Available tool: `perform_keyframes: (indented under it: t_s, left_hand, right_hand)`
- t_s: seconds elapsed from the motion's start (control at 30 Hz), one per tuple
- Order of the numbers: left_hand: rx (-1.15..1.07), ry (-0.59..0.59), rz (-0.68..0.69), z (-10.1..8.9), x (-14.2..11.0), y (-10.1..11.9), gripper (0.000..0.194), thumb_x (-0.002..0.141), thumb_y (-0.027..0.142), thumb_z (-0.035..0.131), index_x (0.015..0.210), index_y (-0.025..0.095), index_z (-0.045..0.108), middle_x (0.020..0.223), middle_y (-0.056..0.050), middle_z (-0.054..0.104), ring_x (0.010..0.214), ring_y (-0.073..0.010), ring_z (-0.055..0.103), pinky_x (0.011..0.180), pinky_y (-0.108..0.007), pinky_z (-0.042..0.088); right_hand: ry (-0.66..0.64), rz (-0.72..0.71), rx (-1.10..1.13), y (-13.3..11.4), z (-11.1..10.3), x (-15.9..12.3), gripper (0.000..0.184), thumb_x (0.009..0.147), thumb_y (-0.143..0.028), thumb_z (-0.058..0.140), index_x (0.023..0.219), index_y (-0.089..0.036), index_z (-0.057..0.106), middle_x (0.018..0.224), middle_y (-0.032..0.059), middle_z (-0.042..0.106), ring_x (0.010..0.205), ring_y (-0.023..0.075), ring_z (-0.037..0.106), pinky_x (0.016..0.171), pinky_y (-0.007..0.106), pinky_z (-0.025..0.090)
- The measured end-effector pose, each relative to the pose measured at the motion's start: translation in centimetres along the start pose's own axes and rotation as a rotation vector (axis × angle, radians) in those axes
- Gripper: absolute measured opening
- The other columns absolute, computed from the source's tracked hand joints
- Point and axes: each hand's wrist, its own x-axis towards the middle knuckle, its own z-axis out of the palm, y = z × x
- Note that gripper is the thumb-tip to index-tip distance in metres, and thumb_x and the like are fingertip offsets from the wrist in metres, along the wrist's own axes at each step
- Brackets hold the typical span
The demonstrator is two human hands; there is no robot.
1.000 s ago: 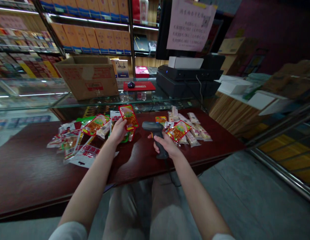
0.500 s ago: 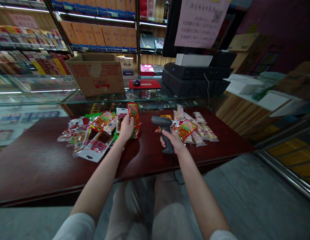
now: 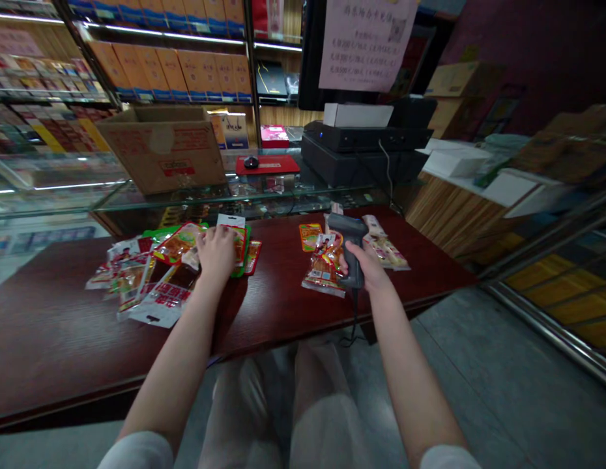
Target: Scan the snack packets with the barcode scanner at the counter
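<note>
Head view: left hand curves over snack packets at the wearer's eleven o'clock, grip unclear; right hand wraps a scanner toward one o'clock. Apparently picking; next calls for pinching one packet.

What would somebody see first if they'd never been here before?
Probably the grey handheld scanner in the right hand, just right of the middle. Then the shiny, colourful packets heaped on the left of the dark red table, under the left hand. Behind them stands a big cardboard box.
</note>
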Motion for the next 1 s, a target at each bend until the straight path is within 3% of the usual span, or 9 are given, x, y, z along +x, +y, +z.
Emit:
perform_keyframes:
  t_s: [0.07,0.17,0.27,0.33,0.43,0.47,0.63,0.83,1.0]
  left_hand:
    - [0.074,-0.081,0.044,-0.2,0.1,0.8,0.042,0.093,0.018,0.037,0.113,0.015,0.074,0.122,-0.022,0.066,0.122,-0.0397,0.054,0.111,-0.064,0.027]
    - [0.135,-0.058,0.067,-0.6,0.7,3.1,0.04,0.092,0.019,0.039,0.112,0.013,0.074,0.117,-0.023,0.068,0.121,-0.0412,0.054,0.112,-0.07,0.018]
    - [0.06,-0.091,0.182,-0.1,2.3,6.6,0.039,0.094,0.024,0.04,0.116,0.011,0.07,0.121,-0.022,0.066,0.121,-0.0385,0.056,0.11,-0.06,0.032]
    - [-0.075,-0.255,0.231,1.2,3.6,9.3,0.042,0.097,0.034,0.041,0.12,0.011,0.067,0.123,-0.021,0.066,0.116,-0.0349,0.062,0.101,-0.049,0.044]
    - [-0.238,-0.547,0.15,4.1,5.4,13.1,0.05,0.097,0.047,0.044,0.124,0.011,0.064,0.126,-0.021,0.066,0.119,-0.0314,0.063,0.097,-0.038,0.047]
    - [-0.242,-0.577,0.119,5.0,5.7,14.1,0.053,0.096,0.05,0.045,0.124,0.009,0.064,0.128,-0.023,0.064,0.12,-0.0328,0.062,0.096,-0.038,0.047]
    - [-0.225,-0.505,-0.069,7.9,5.9,16.7,0.071,0.088,0.06,0.055,0.136,0.008,0.055,0.143,-0.028,0.051,0.132,-0.0409,0.05,0.105,-0.05,0.04]
    - [-0.267,-0.562,-0.122,8.4,6.0,17.1,0.049,0.086,0.047,0.059,0.127,0.02,0.063,0.144,-0.019,0.054,0.135,-0.0396,0.047,0.107,-0.052,0.037]
    - [-0.245,-0.518,-0.156,8.7,5.8,17.6,0.065,0.086,0.052,0.057,0.138,0.014,0.051,0.147,-0.026,0.047,0.136,-0.0417,0.045,0.106,-0.054,0.036]
  right_hand:
    - [0.001,0.02,-0.003,0.0,-0.8,0.2,0.045,0.072,-0.051,0.077,0.093,-0.023,0.05,0.047,-0.008,0.056,0.037,0.0097,0.047,0.037,0.02,0.037]
    - [-0.017,0.081,-0.008,-0.1,-1.9,0.8,0.044,0.073,-0.052,0.076,0.093,-0.024,0.05,0.048,-0.0072,0.057,0.037,0.0105,0.048,0.039,0.021,0.038]
    - [-0.019,0.107,-0.012,0.0,-2.6,1.8,0.043,0.073,-0.053,0.076,0.092,-0.022,0.053,0.047,-0.0063,0.056,0.036,0.0107,0.047,0.038,0.021,0.038]
    - [-0.015,0.102,-0.011,0.3,-2.9,2.6,0.042,0.073,-0.053,0.075,0.09,-0.021,0.054,0.046,-0.0055,0.056,0.036,0.0106,0.047,0.037,0.021,0.036]
    - [-0.044,0.102,0.006,0.7,-3.2,3.3,0.041,0.073,-0.053,0.074,0.089,-0.02,0.055,0.047,-0.0043,0.057,0.037,0.0106,0.048,0.037,0.021,0.035]
    - [-0.057,0.103,0.013,0.9,-3.3,3.4,0.041,0.073,-0.053,0.074,0.089,-0.02,0.054,0.047,-0.0041,0.057,0.037,0.0107,0.048,0.038,0.021,0.036]
    - [-0.068,0.095,0.02,1.1,-3.5,3.5,0.043,0.074,-0.054,0.073,0.091,-0.02,0.054,0.047,-0.0044,0.058,0.037,0.0109,0.049,0.039,0.021,0.038]
    - [-0.032,0.084,-0.013,1.6,-3.6,3.6,0.047,0.072,-0.057,0.074,0.092,-0.02,0.054,0.046,-0.0045,0.058,0.037,0.0109,0.049,0.039,0.021,0.038]
    - [0.0,0.063,-0.022,2.0,-3.8,3.4,0.047,0.072,-0.06,0.073,0.088,-0.021,0.052,0.045,-0.0043,0.058,0.036,0.0109,0.048,0.038,0.021,0.036]
